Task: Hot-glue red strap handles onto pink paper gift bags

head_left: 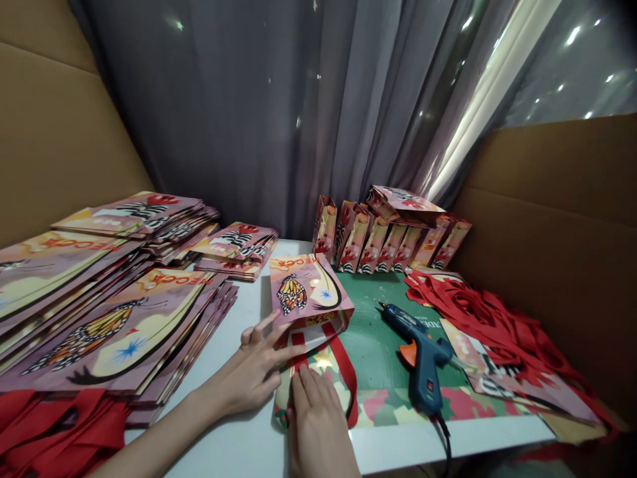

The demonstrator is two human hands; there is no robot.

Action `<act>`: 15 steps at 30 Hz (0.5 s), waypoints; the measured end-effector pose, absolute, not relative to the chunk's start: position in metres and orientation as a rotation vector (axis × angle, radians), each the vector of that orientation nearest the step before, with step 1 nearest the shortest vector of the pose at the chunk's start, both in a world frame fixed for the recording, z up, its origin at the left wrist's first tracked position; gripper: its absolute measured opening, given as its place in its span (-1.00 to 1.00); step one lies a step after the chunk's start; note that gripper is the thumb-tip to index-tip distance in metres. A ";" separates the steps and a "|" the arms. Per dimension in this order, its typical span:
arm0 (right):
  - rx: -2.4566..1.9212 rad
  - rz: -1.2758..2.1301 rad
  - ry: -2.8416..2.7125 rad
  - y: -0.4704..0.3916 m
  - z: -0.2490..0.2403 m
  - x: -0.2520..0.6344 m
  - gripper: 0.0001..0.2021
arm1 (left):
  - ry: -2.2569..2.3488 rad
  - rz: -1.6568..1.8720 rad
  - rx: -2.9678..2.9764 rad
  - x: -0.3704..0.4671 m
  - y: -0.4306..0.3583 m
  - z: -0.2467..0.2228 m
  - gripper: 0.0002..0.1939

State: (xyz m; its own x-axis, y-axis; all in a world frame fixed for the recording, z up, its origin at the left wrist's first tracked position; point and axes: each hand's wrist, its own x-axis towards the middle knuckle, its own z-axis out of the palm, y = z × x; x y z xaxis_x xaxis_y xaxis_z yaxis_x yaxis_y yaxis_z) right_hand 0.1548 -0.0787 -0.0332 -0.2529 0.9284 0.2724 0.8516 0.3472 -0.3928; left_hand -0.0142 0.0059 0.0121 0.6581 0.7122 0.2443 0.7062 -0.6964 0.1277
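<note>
Bag (311, 282) lettered MECCA, edge touched by splayed left hand (256, 366), red ribbon (352, 385) pressed by flattened right hand (318, 415), nothing clasped by either, green board (365, 355) lettering partly covered

The word "MECCA" is printed in orange and red capitals on the paper bag (303, 282) at the middle of the table (205, 358), and it is repeated on the two flat stacks, the front stack (112, 348) and the rear stack (54, 262), along the left edge. White letters, apparently "ADE", are borne by the green sheet (368, 352), with the rest hidden or too small to be read.
</note>
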 end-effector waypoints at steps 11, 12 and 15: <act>-1.734 0.239 -1.966 -0.062 -0.015 0.210 -0.52 | 1.215 0.396 2.857 -0.014 0.003 0.010 -0.18; -1.731 0.232 -1.966 -0.063 -0.018 0.210 -0.51 | 1.218 0.386 2.860 -0.014 0.003 0.010 -0.19; -1.704 0.195 -1.963 -0.067 -0.021 0.209 -0.52 | 1.226 0.363 2.864 -0.014 0.004 0.010 -0.18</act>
